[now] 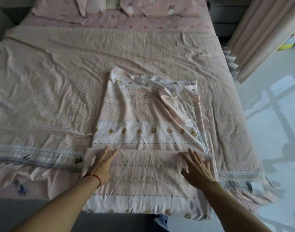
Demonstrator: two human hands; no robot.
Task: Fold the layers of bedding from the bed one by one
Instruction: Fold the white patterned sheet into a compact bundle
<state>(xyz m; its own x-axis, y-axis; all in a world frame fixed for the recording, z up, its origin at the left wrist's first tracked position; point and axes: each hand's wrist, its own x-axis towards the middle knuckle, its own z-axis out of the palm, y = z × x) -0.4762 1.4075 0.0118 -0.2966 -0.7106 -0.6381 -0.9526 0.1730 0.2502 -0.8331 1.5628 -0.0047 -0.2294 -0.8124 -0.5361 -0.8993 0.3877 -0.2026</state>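
Nearest, our two forearms reach in from the near edge, a red string bracelet [95, 178] on the left wrist. Our left hand [102, 164] lies flat, fingers straight and together, pressing the left end of a folded-over flap. Our right hand [197, 168] lies flat too, fingers spread and relaxed, pressing the right end of the same flap. Neither hand grasps anything; both palms are down on cloth.

The folded sheet [143, 131] sits at the near middle of the bed [43, 81], pale pink with white bands, dotted lines and rows of small gold motifs. Its near part is doubled back over itself, and the fold's edge runs between our fingertips. Its near hem hangs just over the bed's near edge. The far right corner is rumpled, with an edge turned over.

Beneath it, a pink textured bedcover [59, 101] spreads across the bed, creased, with a grey patterned band along the near left.

Farther off, two pillows [63, 9] lie at the head of the bed. Far right, curtains [260, 36] hang beside the bed over a pale tiled floor [268, 114].
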